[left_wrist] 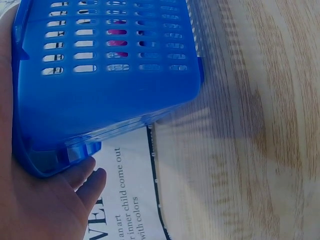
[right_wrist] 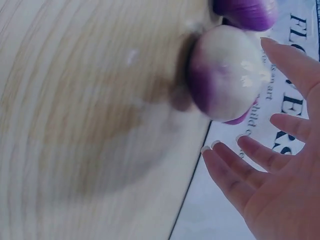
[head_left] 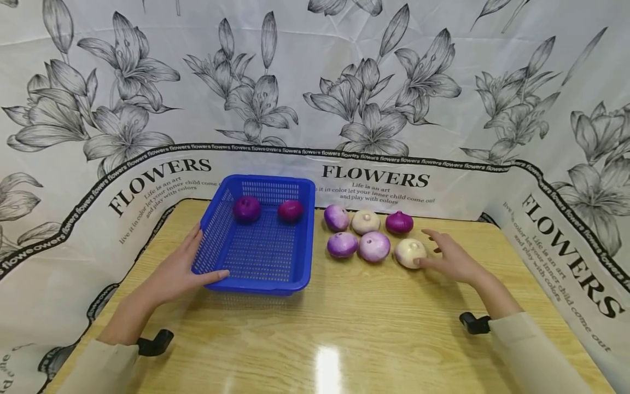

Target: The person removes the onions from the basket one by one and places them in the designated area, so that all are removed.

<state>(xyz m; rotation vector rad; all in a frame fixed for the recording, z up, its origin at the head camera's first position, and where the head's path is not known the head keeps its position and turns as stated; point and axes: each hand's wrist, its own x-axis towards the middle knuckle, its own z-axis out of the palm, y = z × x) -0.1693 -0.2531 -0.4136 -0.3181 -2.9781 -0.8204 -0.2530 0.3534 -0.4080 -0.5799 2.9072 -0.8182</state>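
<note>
A blue basket (head_left: pixel 261 285) stands on the wooden table (head_left: pixel 344 334) left of centre, with two purple onions (head_left: pixel 246 208) (head_left: pixel 290 210) at its far end. My left hand (head_left: pixel 204 257) cups its near left corner, fingers along the side wall and thumb on the front rim; in the left wrist view the basket (left_wrist: pixel 110 95) lies against my palm (left_wrist: pixel 55 200). Right of the basket lie several onions in two rows. My right hand (head_left: pixel 433 250) is spread beside the pale onion (head_left: pixel 410 252) at the front right, thumb at its side. In the right wrist view the fingers (right_wrist: pixel 235 175) stay just off that onion (right_wrist: pixel 225 80).
A flower-printed cloth (head_left: pixel 315 98) walls in the back and both sides of the table. Black clamps (head_left: pixel 156 342) (head_left: pixel 473 323) sit at the near left and near right edges. Bare wood stretches across the front of the table.
</note>
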